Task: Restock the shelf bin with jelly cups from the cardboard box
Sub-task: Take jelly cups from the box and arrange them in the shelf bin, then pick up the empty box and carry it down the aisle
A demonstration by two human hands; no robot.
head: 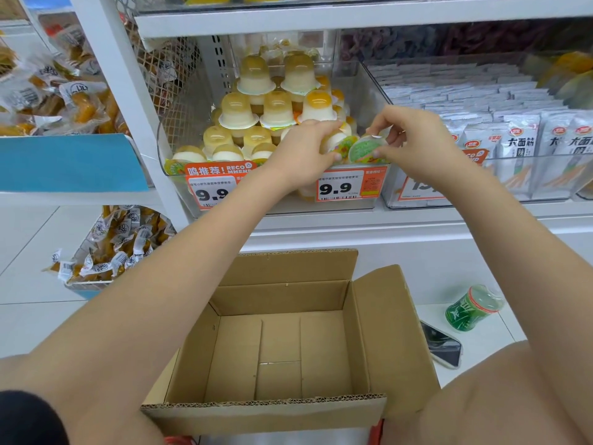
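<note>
A clear shelf bin [356,205] holds a tall pile of jelly cups [256,107], stacked upside down in tiers. At the bin's front right, my left hand [300,155] grips a jelly cup with a colourful lid [341,147]. Beside it, my right hand [414,142] pinches a jelly cup with a green lid [364,149] by its rim, lid facing me. Below on the floor stands the open cardboard box [282,342]; no cups show inside it.
Price tags reading 9.9 [337,187] hang on the bin's front. A bin of white snack packets [513,146] stands to the right. A green bottle [471,308] and a phone [442,346] lie right of the box. Bagged snacks [109,248] sit at the left.
</note>
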